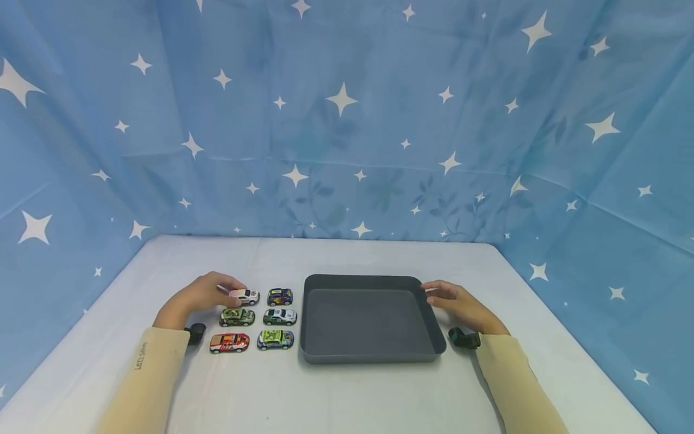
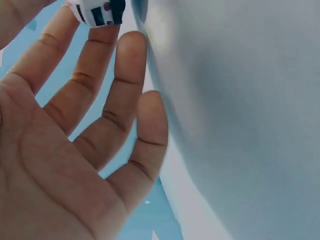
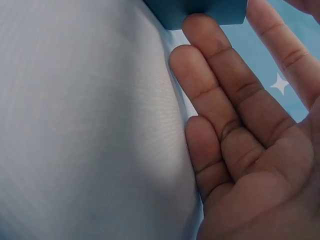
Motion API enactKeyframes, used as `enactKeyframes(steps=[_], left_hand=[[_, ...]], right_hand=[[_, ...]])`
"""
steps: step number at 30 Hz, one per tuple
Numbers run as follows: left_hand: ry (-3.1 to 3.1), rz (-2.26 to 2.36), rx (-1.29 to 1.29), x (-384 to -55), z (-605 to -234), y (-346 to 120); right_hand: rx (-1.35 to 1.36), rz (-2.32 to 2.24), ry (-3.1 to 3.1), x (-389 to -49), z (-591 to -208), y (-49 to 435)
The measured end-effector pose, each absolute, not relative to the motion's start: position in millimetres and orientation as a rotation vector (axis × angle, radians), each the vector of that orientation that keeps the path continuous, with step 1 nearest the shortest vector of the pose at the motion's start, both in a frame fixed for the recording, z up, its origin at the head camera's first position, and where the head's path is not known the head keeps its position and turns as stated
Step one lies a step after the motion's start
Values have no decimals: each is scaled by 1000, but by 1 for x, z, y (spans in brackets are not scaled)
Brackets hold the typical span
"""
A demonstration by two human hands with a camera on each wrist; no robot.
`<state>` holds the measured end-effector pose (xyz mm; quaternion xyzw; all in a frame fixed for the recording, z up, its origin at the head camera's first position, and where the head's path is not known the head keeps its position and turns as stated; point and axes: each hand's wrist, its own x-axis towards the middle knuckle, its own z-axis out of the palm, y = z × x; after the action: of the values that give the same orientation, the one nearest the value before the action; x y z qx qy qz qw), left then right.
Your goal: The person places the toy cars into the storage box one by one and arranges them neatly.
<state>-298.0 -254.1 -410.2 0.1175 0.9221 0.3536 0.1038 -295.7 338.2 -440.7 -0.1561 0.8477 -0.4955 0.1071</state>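
In the head view my left hand (image 1: 208, 292) pinches a small white toy car (image 1: 247, 296) between thumb and fingers, at the back of the left column of cars. The left wrist view shows part of that white car (image 2: 100, 11) by the fingertips, with the other fingers spread loosely. My right hand (image 1: 455, 304) touches the right rim of a dark grey rectangular tray (image 1: 374, 358). Seen from the right wrist, its fingers (image 3: 240, 85) are fairly straight, their tips against the tray wall (image 3: 205, 12).
Below the white car sit a green camouflage car (image 1: 237, 317) and a red-orange car (image 1: 230, 343). The second column has a purple-blue car (image 1: 279, 296), a silver-green car (image 1: 279, 317) and a yellow-green car (image 1: 275, 339), left of the tray. A blue starred curtain (image 1: 379, 132) hangs behind the white table (image 1: 358, 398).
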Motion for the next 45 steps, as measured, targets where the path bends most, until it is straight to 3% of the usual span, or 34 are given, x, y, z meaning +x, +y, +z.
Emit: enactKeyframes(steps=[45], left_hand=[[2837, 1162, 574, -290, -391, -231]], right_hand=[[-449, -1444, 2497, -293, -435, 335]])
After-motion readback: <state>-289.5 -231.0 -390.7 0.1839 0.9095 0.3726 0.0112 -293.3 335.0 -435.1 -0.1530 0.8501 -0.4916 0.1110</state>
